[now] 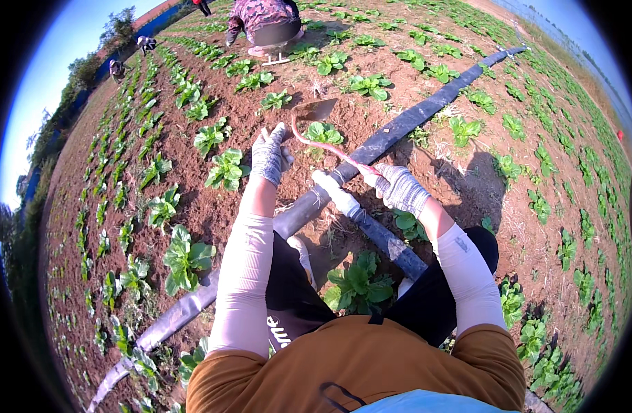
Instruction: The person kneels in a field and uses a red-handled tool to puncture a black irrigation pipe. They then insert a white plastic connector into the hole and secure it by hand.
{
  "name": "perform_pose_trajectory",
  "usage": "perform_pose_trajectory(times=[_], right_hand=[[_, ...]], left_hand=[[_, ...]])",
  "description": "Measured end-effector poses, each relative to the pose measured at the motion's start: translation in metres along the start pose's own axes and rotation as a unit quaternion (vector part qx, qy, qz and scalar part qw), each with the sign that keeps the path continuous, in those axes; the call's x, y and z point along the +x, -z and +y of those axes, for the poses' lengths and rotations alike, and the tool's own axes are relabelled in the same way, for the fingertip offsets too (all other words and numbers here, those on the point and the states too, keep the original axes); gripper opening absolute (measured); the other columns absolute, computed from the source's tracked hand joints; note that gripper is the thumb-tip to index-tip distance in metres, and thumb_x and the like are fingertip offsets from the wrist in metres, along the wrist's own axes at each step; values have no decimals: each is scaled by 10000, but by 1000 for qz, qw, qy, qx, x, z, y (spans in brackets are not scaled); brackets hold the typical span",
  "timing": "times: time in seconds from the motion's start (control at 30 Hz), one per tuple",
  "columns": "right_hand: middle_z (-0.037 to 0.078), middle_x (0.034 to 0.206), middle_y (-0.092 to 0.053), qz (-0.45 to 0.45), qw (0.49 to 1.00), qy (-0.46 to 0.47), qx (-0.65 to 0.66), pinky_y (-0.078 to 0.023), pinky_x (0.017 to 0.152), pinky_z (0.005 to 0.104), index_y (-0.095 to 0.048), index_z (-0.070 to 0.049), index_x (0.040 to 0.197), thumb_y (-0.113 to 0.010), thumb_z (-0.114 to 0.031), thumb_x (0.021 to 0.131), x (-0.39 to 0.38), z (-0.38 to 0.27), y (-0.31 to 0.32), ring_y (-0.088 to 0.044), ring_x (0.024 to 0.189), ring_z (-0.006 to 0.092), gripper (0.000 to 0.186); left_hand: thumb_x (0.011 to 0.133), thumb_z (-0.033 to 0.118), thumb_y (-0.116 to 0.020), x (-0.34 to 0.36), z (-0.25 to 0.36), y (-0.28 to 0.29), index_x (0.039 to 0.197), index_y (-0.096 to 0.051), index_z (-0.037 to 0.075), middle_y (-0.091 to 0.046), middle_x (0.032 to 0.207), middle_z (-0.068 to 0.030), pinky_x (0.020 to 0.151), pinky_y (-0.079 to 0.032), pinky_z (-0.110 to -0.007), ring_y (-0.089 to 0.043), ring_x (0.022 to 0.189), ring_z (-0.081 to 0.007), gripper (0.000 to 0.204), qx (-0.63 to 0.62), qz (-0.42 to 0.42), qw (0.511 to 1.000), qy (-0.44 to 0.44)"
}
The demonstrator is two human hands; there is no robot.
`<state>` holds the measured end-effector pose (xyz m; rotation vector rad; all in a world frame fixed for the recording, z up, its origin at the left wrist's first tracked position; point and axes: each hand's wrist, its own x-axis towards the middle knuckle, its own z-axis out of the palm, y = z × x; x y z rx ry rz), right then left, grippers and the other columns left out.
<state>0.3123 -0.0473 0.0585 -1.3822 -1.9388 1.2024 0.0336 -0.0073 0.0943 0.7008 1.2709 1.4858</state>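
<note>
A small hand hoe with a curved red-pink handle [333, 149] and a flat brown metal blade [317, 109] is in front of me. My right hand [401, 188], in a grey-white knit glove, is wrapped round its rear end. The blade is over the soil just beyond a leafy green seedling [323, 133]. Left of the hoe's bent neck, my left hand [269, 154], gloved alike, is raised with fingers partly bent and apart. I see nothing held in it. Its nearest plant is a larger seedling [227, 169] on the left.
A long black irrigation hose [409, 113] runs diagonally past my feet, and a branch hose [392, 242] joins it at a white wrapped connection [336, 193]. A leafy plant [359, 283] stands between my legs. Ahead, a person in a pink patterned top [264, 17] sits low among the rows.
</note>
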Motion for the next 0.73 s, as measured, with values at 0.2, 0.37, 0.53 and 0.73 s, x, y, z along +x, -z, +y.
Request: perform_pose_trajectory(times=[0.2, 0.37, 0.53, 0.73], right_hand=[[45, 554, -527, -104, 963, -92, 233, -393, 314, 237, -572, -24, 933, -586, -405, 832, 1, -8, 16, -478, 354, 107, 395], [40, 567, -531, -77, 968, -101, 214, -405, 327, 247, -560, -5, 918, -577, -436, 831, 22, 13, 25, -478, 353, 106, 441], [29, 537, -497, -67, 946, -179, 261, -396, 348, 244, -557, 5, 909, -540, -446, 854, 41, 22, 29, -453, 370, 94, 456], [49, 571, -516, -87, 912, -246, 317, -436, 351, 253, -514, 47, 1012, -534, -381, 873, 55, 75, 30, -477, 371, 110, 449]], left_hand=[[796, 282, -678, 8, 2, -5, 819, -518, 110, -463, 480, -5, 294, -314, -250, -425, 318, -114, 236, 160, -5, 986, -45], [825, 257, -646, -12, 2, -19, 842, -547, 66, -490, 491, -9, 337, -321, -227, -439, 346, -96, 216, 196, -7, 976, -91], [847, 199, -616, -34, 0, -20, 1024, -595, 19, -606, 676, -42, 405, -374, -207, -495, 450, -67, 253, 268, -63, 953, -131], [826, 203, -642, -40, -27, -37, 1087, -606, 38, -655, 916, -81, 766, -457, -231, -599, 828, -117, 310, 390, -214, 883, -148]])
